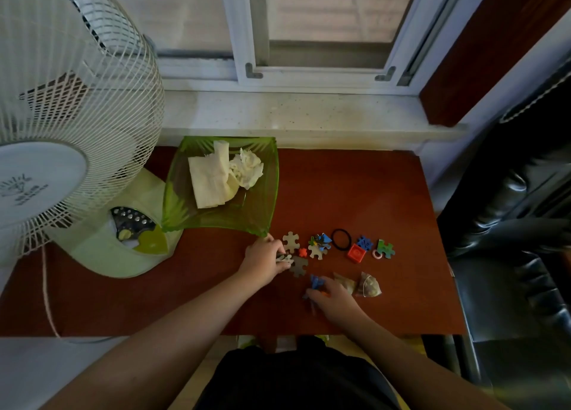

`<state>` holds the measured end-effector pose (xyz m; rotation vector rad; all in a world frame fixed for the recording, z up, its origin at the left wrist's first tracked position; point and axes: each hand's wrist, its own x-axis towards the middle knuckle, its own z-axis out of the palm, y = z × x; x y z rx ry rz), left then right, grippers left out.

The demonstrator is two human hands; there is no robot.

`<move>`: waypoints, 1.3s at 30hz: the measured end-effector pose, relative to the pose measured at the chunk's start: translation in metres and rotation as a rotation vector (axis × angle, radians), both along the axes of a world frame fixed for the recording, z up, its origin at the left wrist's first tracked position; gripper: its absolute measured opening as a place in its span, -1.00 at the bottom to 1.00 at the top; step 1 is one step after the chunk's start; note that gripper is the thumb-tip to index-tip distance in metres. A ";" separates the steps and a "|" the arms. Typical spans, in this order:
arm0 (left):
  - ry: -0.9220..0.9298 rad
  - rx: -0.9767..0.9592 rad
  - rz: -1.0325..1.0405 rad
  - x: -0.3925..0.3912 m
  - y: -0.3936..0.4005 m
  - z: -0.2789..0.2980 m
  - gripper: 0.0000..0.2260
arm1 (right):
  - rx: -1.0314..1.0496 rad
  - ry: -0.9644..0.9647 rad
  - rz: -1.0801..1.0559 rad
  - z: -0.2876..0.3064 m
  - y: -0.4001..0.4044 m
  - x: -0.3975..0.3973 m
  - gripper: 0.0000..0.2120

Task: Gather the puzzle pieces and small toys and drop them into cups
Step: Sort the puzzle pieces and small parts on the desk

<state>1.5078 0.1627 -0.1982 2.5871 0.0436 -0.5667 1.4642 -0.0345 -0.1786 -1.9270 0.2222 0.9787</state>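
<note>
- The left hand (pixel 268 259) holds a small pale puzzle piece (pixel 285 258) tight.
- The right hand (pixel 332 298) grips blue pieces (pixel 315 283) — on the brown table (pixel 355 193).

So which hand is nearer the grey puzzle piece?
Left. The left hand nearly touches the grey puzzle piece on its left; the right hand sits apart, below and to its right.

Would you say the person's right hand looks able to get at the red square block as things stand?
Probably yes: the right hand lies nearer the person than the red square block, with bare wooden table between, though it already holds blue pieces.
</note>
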 end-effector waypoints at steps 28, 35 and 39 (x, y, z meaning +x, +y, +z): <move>0.070 0.011 0.146 0.032 -0.038 -0.001 -0.72 | 0.266 0.014 -0.066 0.018 -0.045 0.002 -0.74; -0.056 0.054 0.137 0.030 -0.039 -0.002 -0.76 | 0.316 0.040 -0.089 0.017 -0.051 0.002 -0.81; -0.131 0.052 0.172 0.024 -0.038 -0.002 -0.69 | 0.345 0.039 -0.085 0.014 -0.052 0.005 -0.89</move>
